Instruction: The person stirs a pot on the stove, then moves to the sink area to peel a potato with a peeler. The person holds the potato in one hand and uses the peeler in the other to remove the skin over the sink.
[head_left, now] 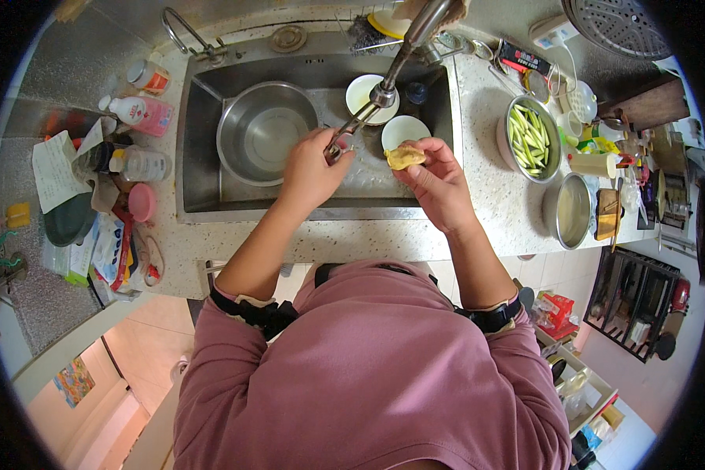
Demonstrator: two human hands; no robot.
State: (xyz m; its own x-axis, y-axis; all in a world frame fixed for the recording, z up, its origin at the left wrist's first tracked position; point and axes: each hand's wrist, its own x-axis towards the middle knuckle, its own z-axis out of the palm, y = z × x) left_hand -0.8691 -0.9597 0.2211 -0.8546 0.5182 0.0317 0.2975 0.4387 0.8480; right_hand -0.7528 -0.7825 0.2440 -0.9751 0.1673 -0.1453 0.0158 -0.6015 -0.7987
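My left hand (315,171) is closed around the lower end of the metal faucet spout (384,94), which slants down over the sink (305,202). Between the thumb and fingers of my right hand (441,182) is a yellowish, lumpy piece that looks like ginger (405,157). It is held over the sink's front right part, just in front of a small white bowl (405,131). A second white bowl (362,92) lies farther back, partly behind the spout. On the sink's left side sits a large steel basin (247,100) with some water in it.
On the right counter stand a steel bowl of cut green vegetable strips (531,139) and a steel pot (569,210) of cloudy liquid. A pink bottle (142,112), a clear jar (146,164) and a pink lid (142,202) crowd the left counter. A thin tap (188,35) rises behind.
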